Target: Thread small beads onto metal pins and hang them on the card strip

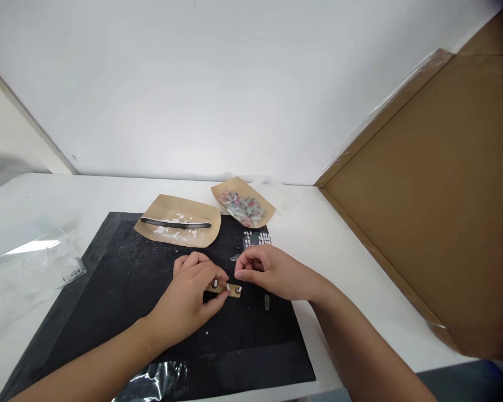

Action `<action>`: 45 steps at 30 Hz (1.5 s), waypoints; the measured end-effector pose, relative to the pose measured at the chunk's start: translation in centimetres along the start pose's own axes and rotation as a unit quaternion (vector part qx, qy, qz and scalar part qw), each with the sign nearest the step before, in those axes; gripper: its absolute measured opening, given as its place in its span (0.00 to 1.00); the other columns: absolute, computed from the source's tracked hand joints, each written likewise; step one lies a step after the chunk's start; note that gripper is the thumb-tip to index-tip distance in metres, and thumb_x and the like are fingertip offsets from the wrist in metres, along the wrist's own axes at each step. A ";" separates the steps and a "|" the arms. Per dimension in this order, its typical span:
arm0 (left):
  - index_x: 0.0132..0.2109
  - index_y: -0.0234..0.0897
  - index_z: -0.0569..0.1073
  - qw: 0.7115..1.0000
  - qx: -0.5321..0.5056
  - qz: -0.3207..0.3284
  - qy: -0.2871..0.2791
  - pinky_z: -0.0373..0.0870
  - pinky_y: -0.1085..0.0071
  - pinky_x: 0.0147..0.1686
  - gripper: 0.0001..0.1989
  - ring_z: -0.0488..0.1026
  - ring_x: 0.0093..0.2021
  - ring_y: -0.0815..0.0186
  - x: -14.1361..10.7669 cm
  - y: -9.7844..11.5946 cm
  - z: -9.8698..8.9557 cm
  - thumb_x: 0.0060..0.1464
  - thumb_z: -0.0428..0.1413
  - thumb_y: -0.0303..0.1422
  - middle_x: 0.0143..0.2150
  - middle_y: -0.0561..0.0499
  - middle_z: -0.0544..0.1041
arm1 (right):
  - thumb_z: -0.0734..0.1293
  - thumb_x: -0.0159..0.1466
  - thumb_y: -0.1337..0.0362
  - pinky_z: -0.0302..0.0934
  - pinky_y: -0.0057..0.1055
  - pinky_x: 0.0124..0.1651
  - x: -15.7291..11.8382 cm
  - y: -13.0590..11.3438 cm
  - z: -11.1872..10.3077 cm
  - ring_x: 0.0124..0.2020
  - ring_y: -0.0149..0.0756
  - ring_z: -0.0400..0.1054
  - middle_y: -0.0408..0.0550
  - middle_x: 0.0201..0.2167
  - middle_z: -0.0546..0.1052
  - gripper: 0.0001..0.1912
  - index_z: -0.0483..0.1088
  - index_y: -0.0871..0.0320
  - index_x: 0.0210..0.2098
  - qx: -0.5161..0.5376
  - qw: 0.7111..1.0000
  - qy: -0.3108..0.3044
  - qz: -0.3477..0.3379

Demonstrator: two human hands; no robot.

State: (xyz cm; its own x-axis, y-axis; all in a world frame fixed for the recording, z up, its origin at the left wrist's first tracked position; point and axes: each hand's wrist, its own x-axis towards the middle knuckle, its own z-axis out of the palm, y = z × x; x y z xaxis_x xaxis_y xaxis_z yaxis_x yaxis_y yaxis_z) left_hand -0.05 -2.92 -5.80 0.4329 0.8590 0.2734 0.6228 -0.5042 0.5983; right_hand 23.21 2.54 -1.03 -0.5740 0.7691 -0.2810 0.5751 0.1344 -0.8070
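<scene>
No text, label, brand, number or sign is showing legibly anywhere in the scene.

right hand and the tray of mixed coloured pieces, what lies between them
In the head view, small white pieces on a dark backing lie between the right hand and that tray.
</scene>
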 end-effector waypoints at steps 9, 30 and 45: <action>0.37 0.43 0.77 1.000 0.010 0.020 -0.006 0.56 0.59 0.49 0.04 0.69 0.49 0.59 0.0 -0.1 0.0 0.63 0.62 0.31 0.43 0.54 0.81 | 0.71 0.67 0.61 0.56 0.29 0.33 -0.2 -0.8 0.3 0.29 0.30 0.61 0.39 0.27 0.68 0.06 0.78 0.55 0.33 -0.026 0.998 -0.040 -0.038; 0.36 0.42 0.77 1.000 0.020 0.015 0.001 0.56 0.59 0.48 0.06 0.68 0.49 0.59 0.0 0.2 -0.1 0.63 0.62 0.32 0.42 0.55 0.81 | 0.71 0.69 0.63 0.59 0.29 0.37 0.2 -0.8 0.9 0.32 0.31 0.64 0.39 0.30 0.69 0.05 0.77 0.55 0.36 -0.054 0.996 -0.042 -0.052; 0.35 0.41 0.77 1.000 0.018 0.009 -0.005 0.56 0.58 0.48 0.06 0.68 0.49 0.59 0.0 0.4 -0.2 0.64 0.61 0.31 0.42 0.54 0.81 | 0.70 0.69 0.64 0.58 0.28 0.36 0.3 -0.8 1.1 0.32 0.31 0.64 0.40 0.30 0.69 0.05 0.77 0.55 0.36 -0.073 0.995 -0.040 -0.053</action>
State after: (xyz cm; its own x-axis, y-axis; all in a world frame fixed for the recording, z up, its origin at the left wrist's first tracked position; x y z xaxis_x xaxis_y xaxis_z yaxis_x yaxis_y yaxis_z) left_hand 0.07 -3.04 -5.42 0.4498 0.8494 0.2761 0.6381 -0.5219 0.5661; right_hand 21.92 2.00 -0.99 -0.6776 0.6941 -0.2431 0.5833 0.3059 -0.7524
